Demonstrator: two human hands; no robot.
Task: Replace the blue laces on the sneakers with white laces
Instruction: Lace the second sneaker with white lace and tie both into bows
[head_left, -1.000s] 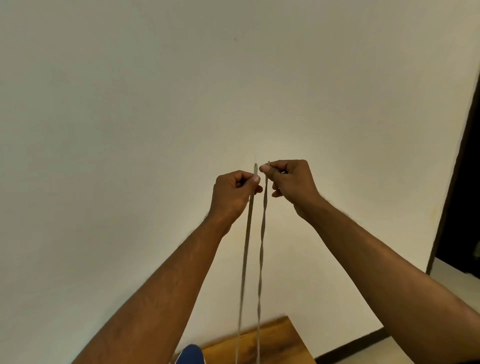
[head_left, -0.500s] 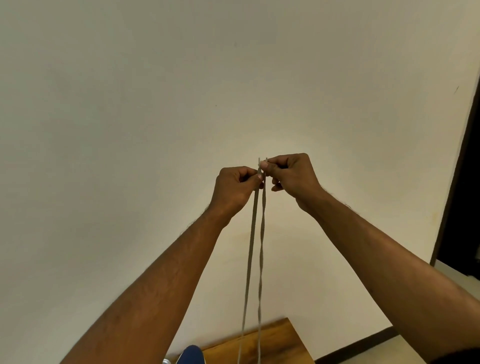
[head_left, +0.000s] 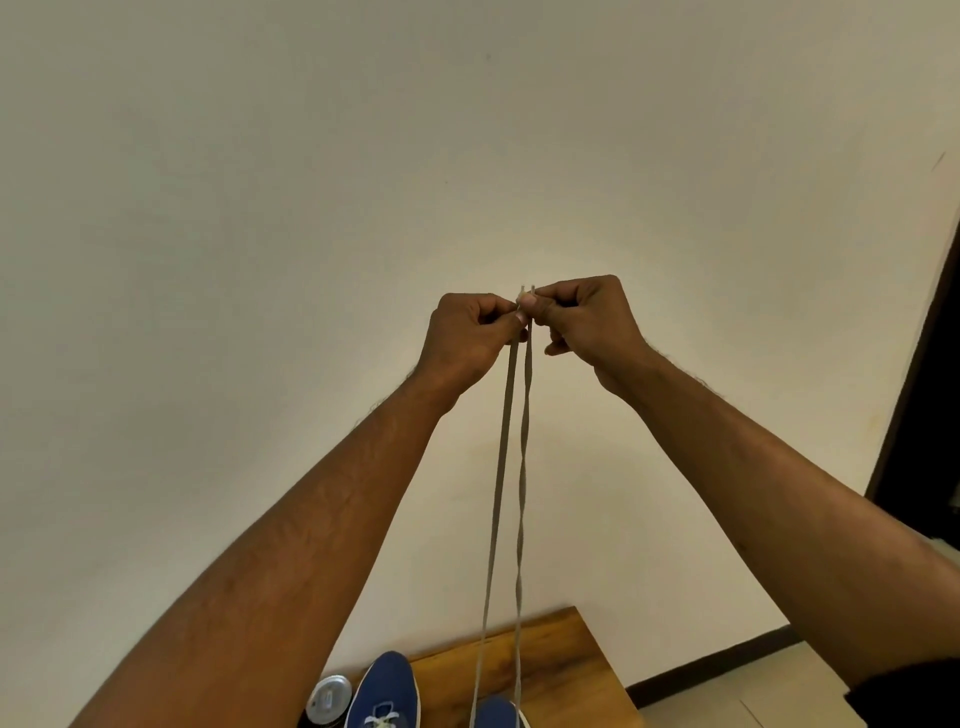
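Note:
Both my hands are raised high in front of a plain wall, holding the two ends of a white lace (head_left: 501, 493) side by side. My left hand (head_left: 467, 340) pinches the left strand near its tip. My right hand (head_left: 587, 325) pinches the right strand, which is slightly twisted. Both strands hang straight down to the bottom edge of the view. Below, a blue sneaker (head_left: 384, 691) with white lacing stands on a wooden table (head_left: 566, 670). The toe of a second blue sneaker (head_left: 496, 713) shows beside it, where the strands lead.
A round metal can (head_left: 328, 696) stands left of the sneakers on the table. The table's right edge drops to a light floor (head_left: 737, 696) with a dark skirting strip. A dark doorway (head_left: 930, 364) lies at the far right.
My hands have come together so the two lace tips now meet. The view has tilted down a little, showing more of the sneakers and the can.

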